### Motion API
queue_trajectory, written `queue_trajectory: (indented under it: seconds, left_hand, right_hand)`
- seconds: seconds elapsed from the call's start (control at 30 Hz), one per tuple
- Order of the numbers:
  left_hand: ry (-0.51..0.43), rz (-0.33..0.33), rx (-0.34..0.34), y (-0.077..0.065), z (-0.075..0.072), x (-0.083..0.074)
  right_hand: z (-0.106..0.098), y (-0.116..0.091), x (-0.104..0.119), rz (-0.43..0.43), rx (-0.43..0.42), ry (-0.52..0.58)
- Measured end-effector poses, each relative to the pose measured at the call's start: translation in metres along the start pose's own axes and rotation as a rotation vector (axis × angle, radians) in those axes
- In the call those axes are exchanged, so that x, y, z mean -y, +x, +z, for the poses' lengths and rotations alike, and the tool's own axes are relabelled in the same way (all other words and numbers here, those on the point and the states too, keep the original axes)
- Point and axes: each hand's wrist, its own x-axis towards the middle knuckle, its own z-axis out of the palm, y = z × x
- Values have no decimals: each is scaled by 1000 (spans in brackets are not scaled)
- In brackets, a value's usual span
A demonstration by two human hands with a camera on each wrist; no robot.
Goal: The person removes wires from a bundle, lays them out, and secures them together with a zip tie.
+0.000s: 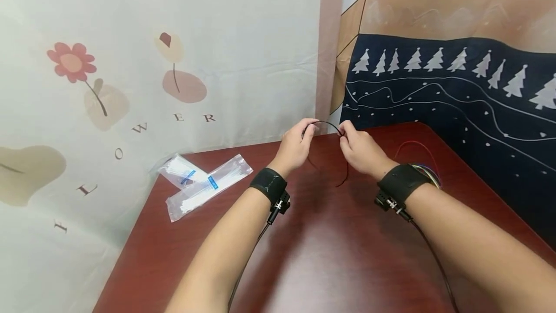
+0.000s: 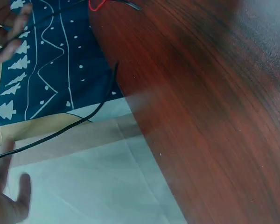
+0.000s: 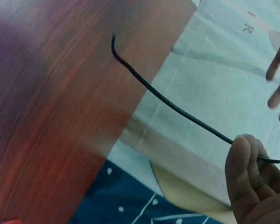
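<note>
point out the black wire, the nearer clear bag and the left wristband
Black wire [image 3: 186, 115]: right wrist view, about midway along its visible length.
Nearer clear bag [image 1: 203, 191]: head view, near its middle.
Left wristband [image 1: 268, 183]: head view, on its strap.

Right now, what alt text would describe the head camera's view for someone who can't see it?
A person's right hand pinches a thin black wire that arches across to the left hand above a glossy reddish-brown table. Two clear plastic packets of white strips lie at left; red and yellow wires show at right.
</note>
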Motion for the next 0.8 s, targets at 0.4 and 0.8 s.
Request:
queue_trajectory:
  seconds: [0.4, 0.8]
  left_hand:
    - [13, -1, 108, -13, -12, 20]
    - [544, 143, 334, -30, -16, 40]
  right_hand:
    - [11, 0, -3, -45, 41, -146]
    - [13, -12, -20, -151, 179, -325]
